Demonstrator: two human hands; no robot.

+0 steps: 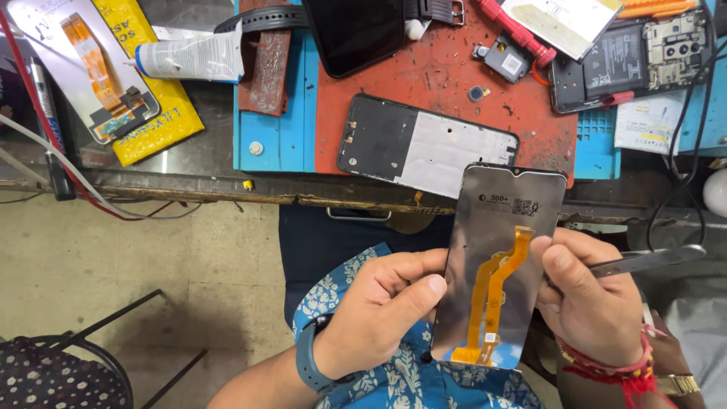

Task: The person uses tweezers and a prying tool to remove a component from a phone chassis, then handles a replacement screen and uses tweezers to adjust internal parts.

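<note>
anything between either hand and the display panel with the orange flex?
Nothing visible. Left hand grips the display panel by its left edge; right hand touches the right edge while also holding tweezers.

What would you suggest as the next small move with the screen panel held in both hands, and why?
Probably bring the tweezers in the right hand down to the orange flex cable. The left hand already steadies the screen panel back side up, the cable lies exposed, and the right thumb rests beside it.
</note>
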